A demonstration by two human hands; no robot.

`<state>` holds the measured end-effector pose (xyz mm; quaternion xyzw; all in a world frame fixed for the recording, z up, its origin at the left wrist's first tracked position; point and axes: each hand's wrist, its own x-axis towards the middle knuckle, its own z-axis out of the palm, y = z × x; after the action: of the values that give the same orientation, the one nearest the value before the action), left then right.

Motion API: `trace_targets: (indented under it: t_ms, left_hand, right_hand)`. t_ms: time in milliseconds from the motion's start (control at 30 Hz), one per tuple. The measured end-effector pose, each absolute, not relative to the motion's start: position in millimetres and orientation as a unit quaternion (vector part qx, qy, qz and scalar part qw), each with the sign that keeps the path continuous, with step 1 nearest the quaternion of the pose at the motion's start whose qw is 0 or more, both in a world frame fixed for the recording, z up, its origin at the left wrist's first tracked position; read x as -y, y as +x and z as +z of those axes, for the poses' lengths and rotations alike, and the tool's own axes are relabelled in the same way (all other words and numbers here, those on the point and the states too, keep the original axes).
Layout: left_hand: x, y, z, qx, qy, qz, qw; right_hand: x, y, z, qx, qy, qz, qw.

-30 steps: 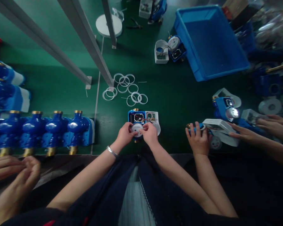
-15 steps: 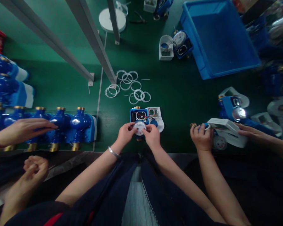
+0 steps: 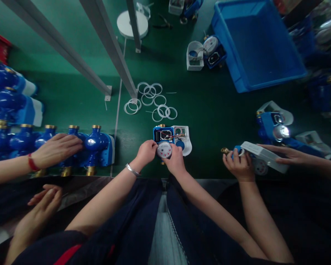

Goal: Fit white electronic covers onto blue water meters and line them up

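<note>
A round water meter dial [image 3: 164, 150] with a white face sits at the near end of a blue meter body [image 3: 163, 134]. My left hand [image 3: 146, 151] grips the dial's left edge with thumb and fingers. On its right edge, my right hand [image 3: 176, 159] is closed the same way. Brass fittings show at the body's far and near ends. To its right lies a white cover [image 3: 186, 141], turned open, with thin wires running across to the body. The dial's underside is hidden.
Clear rings [image 3: 160, 100] lie beyond the meter. Assembled blue meters [image 3: 95, 141] stand in a row at left, a co-worker's hand [image 3: 59, 149] over them. At right another co-worker's hands [image 3: 240, 165] hold a meter. A blue bin [image 3: 260, 48] and metal posts [image 3: 110, 48] stand farther back.
My fingers have shifted around the dial, showing more of its face. The left co-worker's hand has moved right along the row of meters. The right co-worker's white cover has tilted.
</note>
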<state>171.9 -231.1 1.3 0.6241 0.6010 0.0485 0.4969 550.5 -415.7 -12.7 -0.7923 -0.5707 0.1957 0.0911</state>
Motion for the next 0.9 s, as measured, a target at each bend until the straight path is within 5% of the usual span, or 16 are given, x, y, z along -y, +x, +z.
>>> trace_targets:
  t_ms: [267, 733, 900]
  left_hand:
    - [238, 177, 26, -0.521, 0.706, -0.005, 0.481]
    - [271, 187, 32, -0.612, 0.700, 0.037, 0.366]
    - [277, 187, 30, -0.573, 0.764, -0.040, 0.295]
  right_hand:
    - [410, 543, -6, 0.551, -0.810, 0.199, 0.035]
    - [395, 482, 31, 0.491, -0.737, 0.424, 0.190]
    - [389, 464, 40, 0.475, -0.743, 0.428, 0.198]
